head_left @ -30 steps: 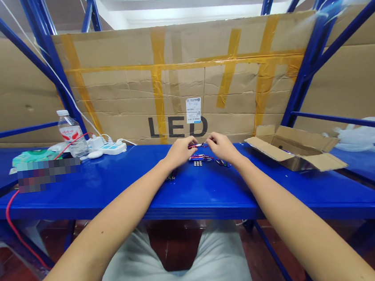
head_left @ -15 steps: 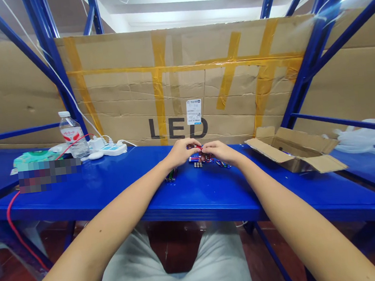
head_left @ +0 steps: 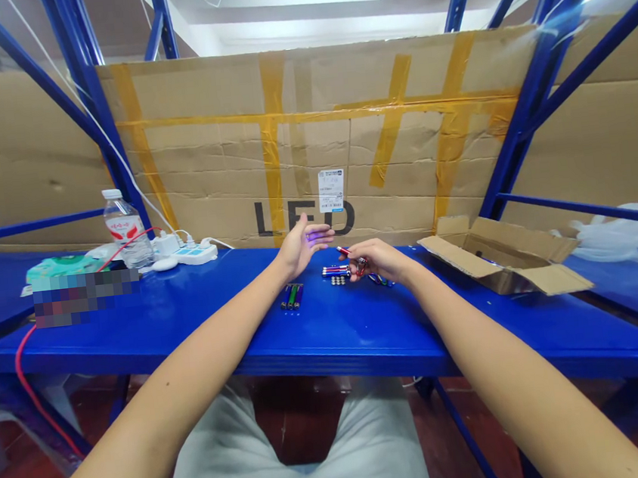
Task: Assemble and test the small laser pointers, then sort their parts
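My right hand (head_left: 376, 257) is closed on a small red flashlight (head_left: 344, 251), its end pointing toward my left hand. My left hand (head_left: 304, 245) is raised above the table, palm turned to the right and fingers stretched out, holding nothing. A purple glow lies across its fingers. Below and between the hands, several metallic tubes (head_left: 334, 271) in red and blue lie side by side. Just in front of them sit several small silver round pieces (head_left: 338, 281). Under my left wrist rest dark and green tubes (head_left: 292, 297). More small shiny pieces (head_left: 380, 280) lie beneath my right hand, partly hidden.
An open cardboard box (head_left: 497, 254) stands on the right of the blue table (head_left: 328, 329). At the left are a water bottle (head_left: 126, 233), a power strip (head_left: 195, 253) and a green packet (head_left: 63, 270). A large cardboard sheet (head_left: 219, 158) closes off the back.
My hands, earlier together at the red flashlight, have come apart. The left has let go, opened and turned its palm; purple light now falls on it. The flashlight stays in my right hand.
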`<state>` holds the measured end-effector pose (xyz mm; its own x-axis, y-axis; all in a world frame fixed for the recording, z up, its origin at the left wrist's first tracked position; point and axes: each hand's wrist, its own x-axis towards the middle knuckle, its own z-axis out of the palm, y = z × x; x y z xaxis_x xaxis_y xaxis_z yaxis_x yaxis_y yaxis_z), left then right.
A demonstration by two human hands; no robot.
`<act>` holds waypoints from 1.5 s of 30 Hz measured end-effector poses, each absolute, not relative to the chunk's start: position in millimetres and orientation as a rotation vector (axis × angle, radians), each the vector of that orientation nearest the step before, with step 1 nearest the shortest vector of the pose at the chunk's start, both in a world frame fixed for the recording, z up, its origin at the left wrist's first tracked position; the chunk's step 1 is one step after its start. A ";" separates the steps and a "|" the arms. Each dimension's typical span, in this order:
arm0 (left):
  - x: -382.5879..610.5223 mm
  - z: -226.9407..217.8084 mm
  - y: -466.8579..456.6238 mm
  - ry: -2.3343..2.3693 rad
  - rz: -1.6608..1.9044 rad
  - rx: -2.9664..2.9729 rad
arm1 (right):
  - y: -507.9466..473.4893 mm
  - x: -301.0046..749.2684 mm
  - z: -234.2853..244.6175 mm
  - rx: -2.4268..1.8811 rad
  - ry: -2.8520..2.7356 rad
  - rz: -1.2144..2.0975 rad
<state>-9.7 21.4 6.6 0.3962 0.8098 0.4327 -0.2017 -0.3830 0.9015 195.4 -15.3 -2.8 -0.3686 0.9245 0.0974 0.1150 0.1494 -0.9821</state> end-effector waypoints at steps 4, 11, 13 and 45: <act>-15.5 7.5 22.5 0.507 1.207 1.548 | -13.9 195.8 -3.7 -1.038 -1.648 1.303; -16.0 8.5 24.1 0.538 1.175 1.489 | -16.2 194.9 -2.0 -1.047 -1.655 1.278; -15.9 7.8 25.1 0.545 1.180 1.524 | -16.2 194.8 -2.2 -1.052 -1.658 1.275; -13.5 5.3 24.0 0.494 1.133 1.194 | -14.8 194.3 -3.6 -1.082 -1.774 1.241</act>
<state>-13.5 24.0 5.3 0.4066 0.8812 0.2414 -0.4233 -0.0525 0.9045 194.3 -14.8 -3.6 -0.4009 0.9124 0.0826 0.2349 0.1895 -0.9534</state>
